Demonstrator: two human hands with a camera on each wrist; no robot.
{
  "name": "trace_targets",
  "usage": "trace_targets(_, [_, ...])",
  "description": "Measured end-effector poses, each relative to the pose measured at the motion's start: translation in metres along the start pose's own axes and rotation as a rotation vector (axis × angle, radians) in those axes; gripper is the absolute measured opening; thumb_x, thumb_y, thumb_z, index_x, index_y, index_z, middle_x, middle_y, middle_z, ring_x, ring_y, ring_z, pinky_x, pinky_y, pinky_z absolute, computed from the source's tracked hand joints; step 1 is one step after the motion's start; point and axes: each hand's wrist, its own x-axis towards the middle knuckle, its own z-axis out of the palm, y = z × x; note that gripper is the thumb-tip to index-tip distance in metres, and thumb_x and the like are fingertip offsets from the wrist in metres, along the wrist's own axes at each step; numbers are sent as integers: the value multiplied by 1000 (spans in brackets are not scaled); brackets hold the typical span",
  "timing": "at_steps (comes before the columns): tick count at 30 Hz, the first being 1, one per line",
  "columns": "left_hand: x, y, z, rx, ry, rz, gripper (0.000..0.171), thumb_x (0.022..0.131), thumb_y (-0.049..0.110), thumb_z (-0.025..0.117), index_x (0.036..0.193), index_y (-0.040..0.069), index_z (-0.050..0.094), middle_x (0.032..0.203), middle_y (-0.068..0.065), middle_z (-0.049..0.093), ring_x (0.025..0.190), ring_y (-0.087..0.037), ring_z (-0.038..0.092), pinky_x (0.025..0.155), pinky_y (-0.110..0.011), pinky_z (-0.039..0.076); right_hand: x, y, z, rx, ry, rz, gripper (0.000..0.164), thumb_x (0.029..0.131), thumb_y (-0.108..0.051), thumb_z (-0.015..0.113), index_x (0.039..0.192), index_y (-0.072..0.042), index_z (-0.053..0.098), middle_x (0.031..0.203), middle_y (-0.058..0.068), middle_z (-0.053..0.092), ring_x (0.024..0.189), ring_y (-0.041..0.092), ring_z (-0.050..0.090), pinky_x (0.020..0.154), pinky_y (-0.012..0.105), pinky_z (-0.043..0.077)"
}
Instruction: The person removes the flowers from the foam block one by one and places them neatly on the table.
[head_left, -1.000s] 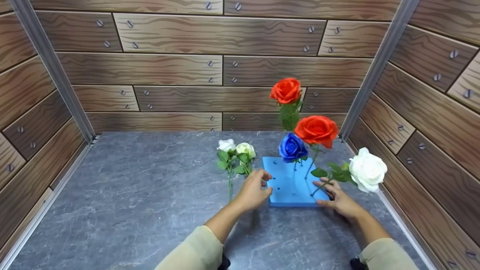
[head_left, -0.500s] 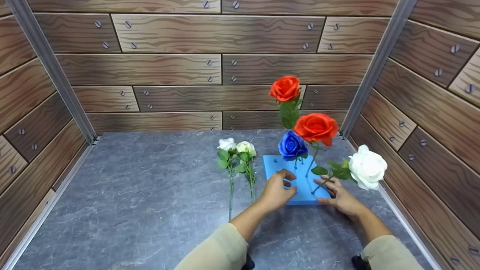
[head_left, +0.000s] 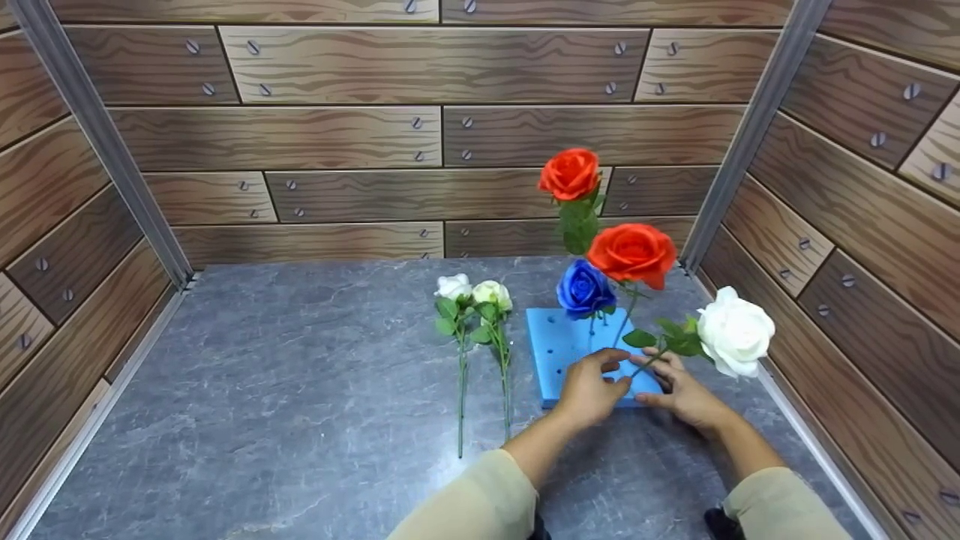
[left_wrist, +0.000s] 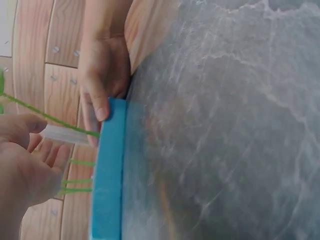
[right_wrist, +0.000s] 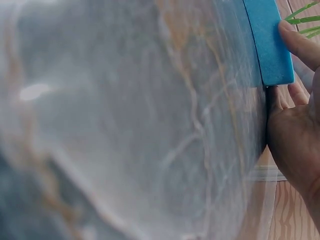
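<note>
Left hand (head_left: pixel 596 386) has crossed the blue block (head_left: pixel 571 337) to its front right corner, by the white rose (head_left: pixel 735 331)'s stem, fingers curved, thumb apart; contact I can't tell. Right hand (head_left: pixel 686 397) grips that corner, so the work seems centred there.

Looks like some kind of staged booth, maybe a lab: fake-plank walls (head_left: pixel 337 135), metal corner posts (head_left: pixel 754 127), marble-look tabletop (head_left: pixel 300 360).

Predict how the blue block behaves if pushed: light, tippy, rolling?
The blue block is probably light, if its matte, pierced body is foam. Flat and broad, it should slide rather than roll. The leaning white rose overhangs its right side, so might wobble.
</note>
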Motion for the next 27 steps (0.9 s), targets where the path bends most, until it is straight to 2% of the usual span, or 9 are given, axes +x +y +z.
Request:
trace_targets(1, [1,0,2,0,-7,-7,36,101,15,77,136,20,75,139,-1,76,128,-16,73,97,-22,63,0,0,0,5,-1,-1,69,99,-12,79,160,1,48,168,23,18,163,58,13,132,65,22])
trace_targets(3, [2,-1,6,0,-22,-17,39,101,14,77,139,22,74,141,-1,75,132,-17,71,97,-22,63,0,0,0,17,0,3,68,100,-11,78,160,2,49,166,22,19,164,58,13,132,69,19])
trace_targets(8, [3,1,14,27,-48,23,44,102,8,74,143,25,71,146,2,72,137,-16,68,96,-19,61,-1,0,0,6,-14,4,66,101,-14,78,158,2,49,157,18,23,162,62,15,130,69,25])
trace_targets(10, [4,3,16,39,-43,33,42,103,9,74,141,26,73,144,5,73,135,-13,69,96,-18,61,-1,0,0,-3,-11,-6,66,101,-15,78,157,2,50,156,19,24,161,62,16,130,68,26])
trace_targets(17, [7,2,23,40,35,25,24,100,15,79,122,25,81,120,6,82,116,-9,76,94,-19,61,-1,-2,0,-32,10,30,68,100,-20,80,157,1,51,169,30,15,162,61,16,130,64,27])
trace_targets(23, [8,-5,25,71,81,65,20,101,17,79,118,25,84,113,8,84,106,-6,77,90,-16,60,-4,-5,0,-50,-9,80,78,100,-28,81,164,-3,44,169,34,13,163,60,15,131,64,28])
trace_targets(27, [9,-4,26,61,103,67,18,100,18,80,115,25,86,111,8,84,102,-4,77,88,-16,61,-3,-5,-2,-35,-24,92,77,102,-28,79,166,-5,42,172,34,2,163,61,10,132,69,24])
